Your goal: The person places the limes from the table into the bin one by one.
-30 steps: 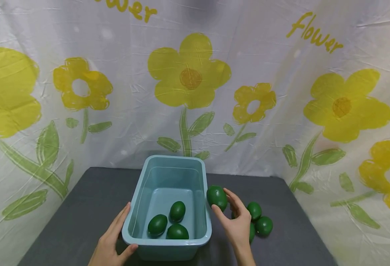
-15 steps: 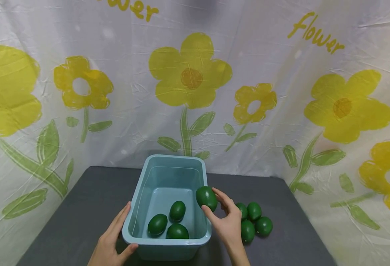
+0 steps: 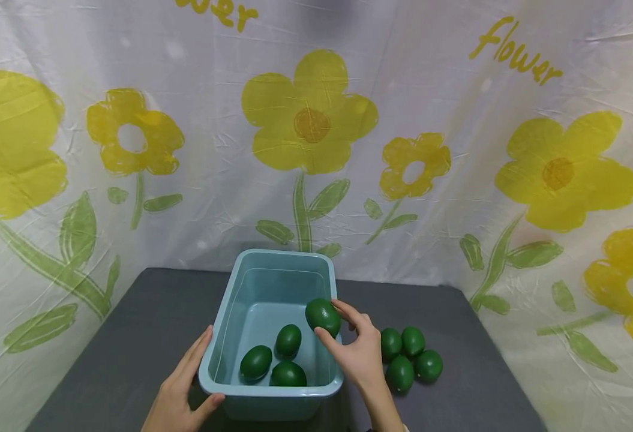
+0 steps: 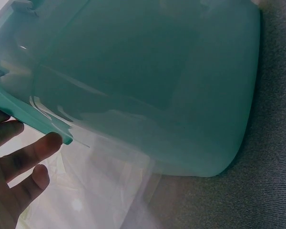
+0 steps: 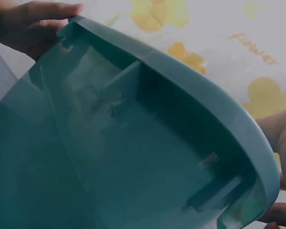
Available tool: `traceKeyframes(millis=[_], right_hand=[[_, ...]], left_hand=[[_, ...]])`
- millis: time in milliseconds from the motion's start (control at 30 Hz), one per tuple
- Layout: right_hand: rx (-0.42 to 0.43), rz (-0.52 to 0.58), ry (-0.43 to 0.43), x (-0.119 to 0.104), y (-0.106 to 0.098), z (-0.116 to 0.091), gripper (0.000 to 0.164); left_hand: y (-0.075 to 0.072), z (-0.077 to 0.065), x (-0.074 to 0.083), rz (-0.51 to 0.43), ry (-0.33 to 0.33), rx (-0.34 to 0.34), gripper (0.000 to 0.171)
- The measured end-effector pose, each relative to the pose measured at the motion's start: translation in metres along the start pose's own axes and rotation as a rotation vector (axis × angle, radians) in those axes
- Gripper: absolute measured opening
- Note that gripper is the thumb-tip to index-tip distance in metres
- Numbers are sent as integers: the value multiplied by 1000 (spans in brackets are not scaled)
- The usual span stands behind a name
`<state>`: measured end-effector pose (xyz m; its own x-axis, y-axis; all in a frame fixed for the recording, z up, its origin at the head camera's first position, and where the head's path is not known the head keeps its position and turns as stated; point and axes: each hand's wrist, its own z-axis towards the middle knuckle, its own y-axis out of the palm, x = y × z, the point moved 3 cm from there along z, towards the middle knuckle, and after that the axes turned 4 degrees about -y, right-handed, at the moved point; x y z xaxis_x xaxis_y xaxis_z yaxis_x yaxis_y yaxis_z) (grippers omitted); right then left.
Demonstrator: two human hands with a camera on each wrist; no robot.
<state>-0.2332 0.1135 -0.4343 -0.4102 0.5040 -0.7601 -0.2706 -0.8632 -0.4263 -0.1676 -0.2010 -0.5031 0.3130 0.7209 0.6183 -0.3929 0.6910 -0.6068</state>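
Note:
My right hand (image 3: 356, 348) pinches a glossy green avocado (image 3: 323, 317) between thumb and fingers. It holds the fruit over the right side of a light blue plastic tub (image 3: 273, 393). Inside, three more avocados lie on the floor toward the near end; one of these avocados (image 3: 288, 341) sits farthest back. On the tub's left side rests my left hand (image 3: 178, 384), fingers along the outer wall and thumb at the near corner. The left wrist view shows that hand's extended fingers (image 4: 35, 152) by the rim. Only the tub's outside appears in the right wrist view.
Several avocados (image 3: 400, 373) lie in a cluster on the dark grey tabletop (image 3: 467, 390), right of the tub. A white curtain (image 3: 203, 198) printed with yellow flowers hangs behind the table and along both sides.
My right hand has carried the avocado leftward, from outside the tub's right wall to above its inside. The cluster of avocados is now more visible. My left hand stays at the tub.

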Motion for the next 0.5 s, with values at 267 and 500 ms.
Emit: traceKeyframes(millis=[267, 500], right_hand=[[-44, -24, 24, -2, -1, 0, 60], [-39, -22, -1, 2, -1, -2, 56]], left_hand=[[-1, 0, 1, -2, -8, -4, 106], [-1, 0, 1, -34, 8, -6, 105]])
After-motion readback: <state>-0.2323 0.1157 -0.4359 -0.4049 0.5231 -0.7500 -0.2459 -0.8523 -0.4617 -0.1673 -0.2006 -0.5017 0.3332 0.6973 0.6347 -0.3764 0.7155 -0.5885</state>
